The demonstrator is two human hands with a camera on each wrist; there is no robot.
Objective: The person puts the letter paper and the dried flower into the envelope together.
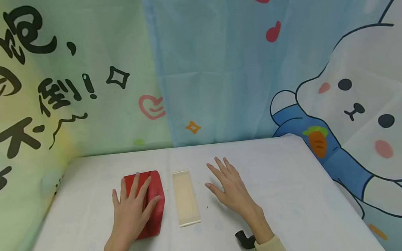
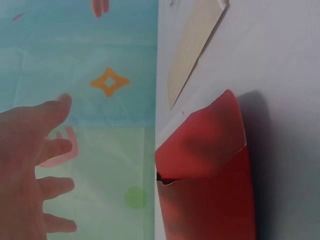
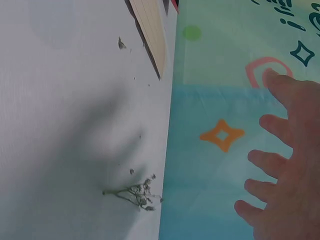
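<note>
A red paper envelope (image 1: 155,219) lies on the white table, its flap raised in the left wrist view (image 2: 205,142). My left hand (image 1: 129,214) is over the envelope in the head view, fingers spread and straight; the left wrist view shows it apart from the paper. To the right of the envelope lies a flat, pale beige rectangular piece (image 1: 186,199) with whitish strips at both ends. Farther right, my right hand (image 1: 233,193) hovers above the table with fingers spread, holding nothing; its shadow falls on the cloth.
A small dried sprig (image 3: 132,193) and dark crumbs lie on the white tabletop (image 1: 292,215). Behind the table hangs a printed curtain (image 1: 216,83). A black curved piece (image 1: 245,239) sits at my right wrist, beside a beige sleeve (image 1: 271,247).
</note>
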